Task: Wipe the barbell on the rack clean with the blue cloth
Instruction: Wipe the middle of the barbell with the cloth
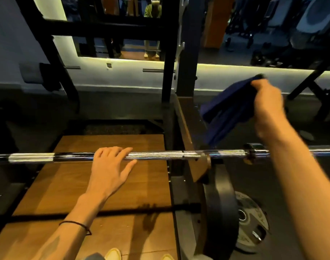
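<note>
left hand [111, 166]: open, resting flat on the barbell [160, 154], steadying it
right hand [267, 102]: gripping blue cloth [226, 111] up at 2 o'clock, off the bar
tip: wrap cloth round the knurling, then slide

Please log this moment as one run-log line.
left hand rests on barbell | right hand holds blue cloth above bar | wiping not yet begun

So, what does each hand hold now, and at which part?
The right hand grips the blue cloth at its upper end; the rest hangs. The left hand only rests on the barbell.
</note>
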A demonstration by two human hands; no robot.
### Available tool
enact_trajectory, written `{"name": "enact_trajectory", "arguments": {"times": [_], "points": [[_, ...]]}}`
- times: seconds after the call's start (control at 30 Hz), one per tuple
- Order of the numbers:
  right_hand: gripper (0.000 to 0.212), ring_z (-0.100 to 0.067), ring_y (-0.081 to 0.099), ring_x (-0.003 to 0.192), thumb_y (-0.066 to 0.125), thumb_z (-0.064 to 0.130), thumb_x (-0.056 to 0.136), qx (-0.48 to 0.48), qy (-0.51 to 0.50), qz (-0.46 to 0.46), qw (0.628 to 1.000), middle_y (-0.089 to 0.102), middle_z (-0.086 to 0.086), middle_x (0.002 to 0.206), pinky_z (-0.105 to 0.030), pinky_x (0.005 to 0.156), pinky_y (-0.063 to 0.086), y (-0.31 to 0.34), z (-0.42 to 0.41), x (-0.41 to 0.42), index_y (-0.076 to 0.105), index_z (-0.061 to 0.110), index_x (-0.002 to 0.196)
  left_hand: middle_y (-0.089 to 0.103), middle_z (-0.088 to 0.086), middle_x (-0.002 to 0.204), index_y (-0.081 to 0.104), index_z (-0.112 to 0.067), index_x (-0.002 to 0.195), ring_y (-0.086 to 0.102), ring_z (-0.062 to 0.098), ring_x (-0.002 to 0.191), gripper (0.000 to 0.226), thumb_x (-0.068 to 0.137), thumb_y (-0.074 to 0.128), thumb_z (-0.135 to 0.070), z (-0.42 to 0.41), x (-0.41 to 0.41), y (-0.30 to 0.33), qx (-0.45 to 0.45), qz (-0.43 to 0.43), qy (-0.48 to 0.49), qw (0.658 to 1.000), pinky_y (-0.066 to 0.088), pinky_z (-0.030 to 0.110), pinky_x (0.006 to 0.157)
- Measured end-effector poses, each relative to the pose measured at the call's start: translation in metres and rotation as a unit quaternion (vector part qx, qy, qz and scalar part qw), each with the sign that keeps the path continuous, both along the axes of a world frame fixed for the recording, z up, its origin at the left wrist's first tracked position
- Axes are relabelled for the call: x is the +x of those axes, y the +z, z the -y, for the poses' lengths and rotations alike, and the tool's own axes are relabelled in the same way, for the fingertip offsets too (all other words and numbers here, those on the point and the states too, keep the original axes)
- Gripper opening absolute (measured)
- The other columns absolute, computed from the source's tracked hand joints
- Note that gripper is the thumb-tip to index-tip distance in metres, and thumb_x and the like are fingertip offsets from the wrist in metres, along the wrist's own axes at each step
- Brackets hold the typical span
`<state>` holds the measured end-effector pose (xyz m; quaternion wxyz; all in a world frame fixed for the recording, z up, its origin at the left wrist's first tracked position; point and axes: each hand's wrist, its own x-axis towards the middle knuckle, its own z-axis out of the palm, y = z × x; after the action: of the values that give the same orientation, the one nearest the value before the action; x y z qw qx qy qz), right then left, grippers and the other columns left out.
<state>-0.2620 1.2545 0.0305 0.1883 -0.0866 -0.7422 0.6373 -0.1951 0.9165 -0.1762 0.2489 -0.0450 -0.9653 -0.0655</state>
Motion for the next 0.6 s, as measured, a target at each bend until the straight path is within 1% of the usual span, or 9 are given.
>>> {"name": "enact_trajectory", "arguments": {"times": [0.03,0.07,0.13,0.23,0.3,0.37,0.43,0.5,0.6], "points": [[0.020,-0.013,0.057,0.073,0.047,0.029,0.099,0.038,-0.015,-0.021,0.999,0.061,0.002,0.080,-0.025,0.059,0.047,0.009,-0.015,0.001,0.058,0.020,0.085,0.065,-0.003,0.105,0.066,-0.026,0.123,0.057,0.018,0.099,0.054,0.096,0.037,-0.061,-0.001,0.000,-0.001,0.002,-0.005,0.004,1.000,0.037,0.040,0.095],[0.023,-0.018,0.063,0.081,0.047,0.033,0.095,0.078,-0.022,-0.036,0.996,0.066,-0.002,0.085,-0.030,0.070,0.054,0.014,-0.030,0.000,0.062,0.017,0.088,0.065,-0.003,0.105,0.067,-0.025,0.122,0.057,0.019,0.099,0.053,0.096,0.037,-0.061,-0.004,0.000,-0.002,0.005,-0.011,0.007,1.000,0.037,0.041,0.096],[0.039,-0.034,0.068,0.099,0.042,0.038,0.085,0.169,-0.013,-0.035,0.985,0.073,-0.013,0.101,-0.050,0.091,0.055,0.007,-0.041,-0.002,0.069,0.011,0.092,0.065,-0.002,0.106,0.067,-0.023,0.121,0.057,0.020,0.101,0.055,0.096,0.036,-0.060,-0.010,0.001,-0.003,0.014,-0.014,0.019,1.000,0.037,0.043,0.100],[0.049,-0.037,0.065,0.107,0.030,0.043,0.085,0.288,0.031,0.007,0.957,0.073,-0.013,0.112,-0.052,0.096,0.050,-0.039,-0.033,-0.011,0.071,0.017,0.089,0.065,-0.001,0.109,0.067,-0.022,0.123,0.057,0.020,0.107,0.058,0.097,0.033,-0.061,-0.019,0.003,0.000,0.031,0.002,0.036,0.999,0.034,0.046,0.108],[0.045,-0.037,0.061,0.109,0.031,0.040,0.097,0.284,0.059,0.039,0.956,0.068,-0.013,0.114,-0.047,0.094,0.046,-0.079,-0.015,-0.015,0.069,0.016,0.101,0.066,0.000,0.111,0.065,-0.021,0.125,0.057,0.020,0.110,0.059,0.097,0.032,-0.061,-0.022,0.005,0.002,0.030,0.013,0.036,0.999,0.033,0.046,0.110],[0.027,-0.028,0.060,0.106,0.040,0.035,0.103,0.228,0.125,0.073,0.963,0.066,-0.008,0.110,-0.038,0.086,0.041,-0.115,0.006,-0.014,0.063,0.023,0.101,0.066,-0.001,0.112,0.064,-0.022,0.129,0.058,0.019,0.110,0.059,0.097,0.032,-0.060,-0.023,0.005,0.004,0.015,0.020,0.038,0.999,0.034,0.046,0.110],[0.023,-0.018,0.062,0.109,0.043,0.045,0.098,0.208,0.213,0.062,0.953,0.069,0.001,0.114,-0.039,0.093,0.044,-0.142,0.017,-0.008,0.063,0.039,0.107,0.066,-0.002,0.111,0.062,-0.025,0.130,0.059,0.019,0.109,0.058,0.098,0.031,-0.060,-0.023,0.004,0.006,-0.002,0.030,0.043,0.999,0.035,0.046,0.109],[0.028,-0.013,0.062,0.114,0.044,0.045,0.097,0.197,0.258,0.038,0.945,0.070,0.005,0.118,-0.043,0.105,0.045,-0.153,0.010,-0.005,0.064,0.042,0.116,0.067,-0.001,0.105,0.065,-0.023,0.127,0.061,0.019,0.101,0.058,0.098,0.029,-0.058,-0.026,-0.003,0.011,-0.017,0.036,0.033,0.999,0.041,0.043,0.103],[0.029,-0.009,0.054,0.125,0.044,0.032,0.106,0.308,0.297,0.017,0.904,0.065,0.002,0.134,-0.041,0.113,0.038,-0.157,-0.018,-0.003,0.066,0.031,0.124,0.066,-0.002,0.095,0.068,-0.020,0.119,0.063,0.019,0.087,0.060,0.098,0.026,-0.057,-0.051,-0.022,0.018,-0.025,0.045,-0.033,0.998,0.049,0.037,0.082]]}}
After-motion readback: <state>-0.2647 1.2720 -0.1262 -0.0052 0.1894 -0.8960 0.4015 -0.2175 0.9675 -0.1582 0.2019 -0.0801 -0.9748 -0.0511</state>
